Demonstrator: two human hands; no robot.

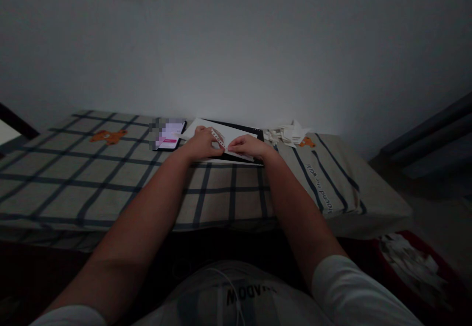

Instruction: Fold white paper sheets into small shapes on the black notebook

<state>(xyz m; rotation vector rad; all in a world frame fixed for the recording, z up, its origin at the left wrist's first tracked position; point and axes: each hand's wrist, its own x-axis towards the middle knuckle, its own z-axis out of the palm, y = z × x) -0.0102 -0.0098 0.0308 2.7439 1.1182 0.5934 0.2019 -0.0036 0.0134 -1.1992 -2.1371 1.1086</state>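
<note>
Both hands meet at the centre of the head view. Left hand (201,144) lies curled, knuckles up, fingertips pressing a narrow paper strip (220,140) that slants from 10 o'clock to 4 o'clock between the two hands. Right hand (246,145) pinches the strip's lower end between thumb and fingers. Beneath the strip lies a white sheet (236,136), itself resting on a dark flat board (239,125) whose edge shows at 12 o'clock of the hands. A phone (170,135) with a lit screen sits just beside the left hand at 9 o'clock. A heap of paper scraps (287,133) lies near the right hand at 2 o'clock. All rest on a checked cloth (92,178) with bear motifs. At 4 o'clock, low in the view, a red bin (442,267) holds more paper scraps.
</note>
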